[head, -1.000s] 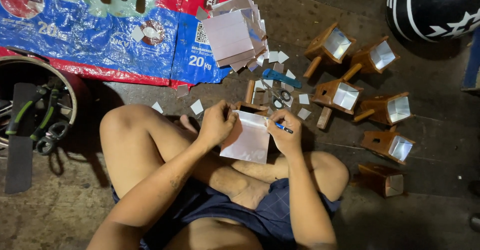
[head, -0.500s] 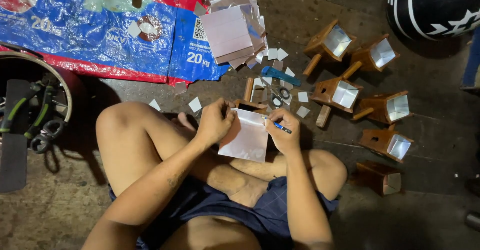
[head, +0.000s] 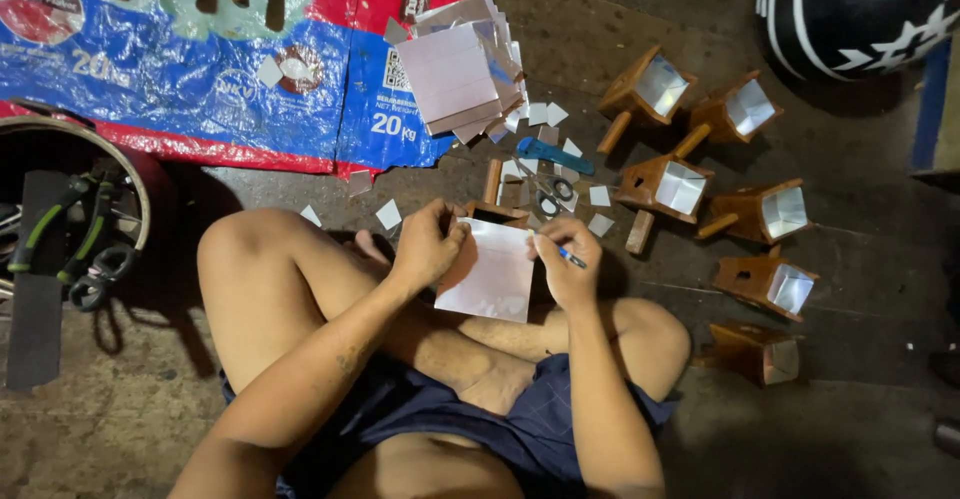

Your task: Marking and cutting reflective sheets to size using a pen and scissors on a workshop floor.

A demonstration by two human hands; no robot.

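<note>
I sit cross-legged on the concrete floor. My left hand point(head: 428, 244) pinches the left edge of a white sheet of card point(head: 490, 274) held over my lap, against a small wooden box point(head: 495, 213). My right hand point(head: 567, 264) grips a blue pen point(head: 570, 256) with its tip at the sheet's upper right edge. Just beyond my hands lie scissors point(head: 548, 189), a blue cutter point(head: 553, 155) and several small cut white squares point(head: 598, 196).
Several wooden funnel-shaped boxes with handles and shiny lining point(head: 664, 184) lie to the right. A stack of white sheets point(head: 455, 69) rests on a blue and red sack point(head: 180, 69). A basin with pliers point(head: 70, 229) sits at left; a black helmet point(head: 860, 9) top right.
The camera view has shifted slightly. My hands stay on the sheet and pen in nearly the same spot.
</note>
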